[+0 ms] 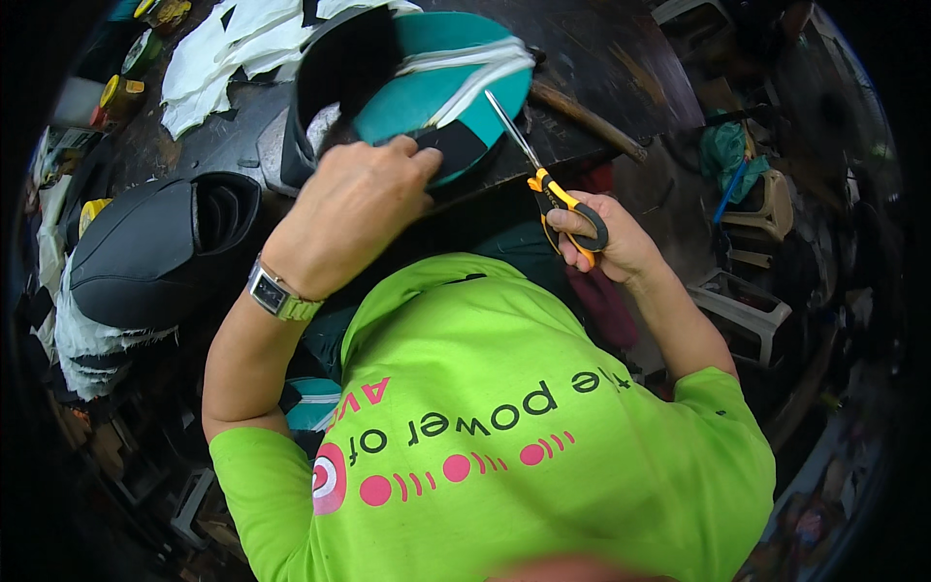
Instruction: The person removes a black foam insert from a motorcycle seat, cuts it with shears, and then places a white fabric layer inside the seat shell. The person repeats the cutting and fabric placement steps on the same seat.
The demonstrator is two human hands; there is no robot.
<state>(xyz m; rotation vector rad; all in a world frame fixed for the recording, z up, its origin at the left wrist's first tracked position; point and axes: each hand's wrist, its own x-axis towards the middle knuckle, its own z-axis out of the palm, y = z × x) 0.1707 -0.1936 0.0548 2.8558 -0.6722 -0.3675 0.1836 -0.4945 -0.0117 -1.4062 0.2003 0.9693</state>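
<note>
A black curved shell (335, 73) has a teal oval panel (465, 34) with white strips across it. My left hand (359, 209), wearing a wristwatch (276, 291), is closed at the near edge of this black-and-teal piece, by a dark patch. Its fingertips are partly hidden. In my right hand (611, 233) is a pair of scissors (555, 199) with yellow and black handles. The scissors' blades lie close together, pointing up and left, with their tips over or beside the teal panel's right edge.
A wooden-handled tool (592, 116) lies on the dark table (621, 58) to the right. White cloth pieces (228, 63) are spread at the far left. Nested black shells (155, 252) rest left of my arm. Plastic stools (742, 315) stand on the right.
</note>
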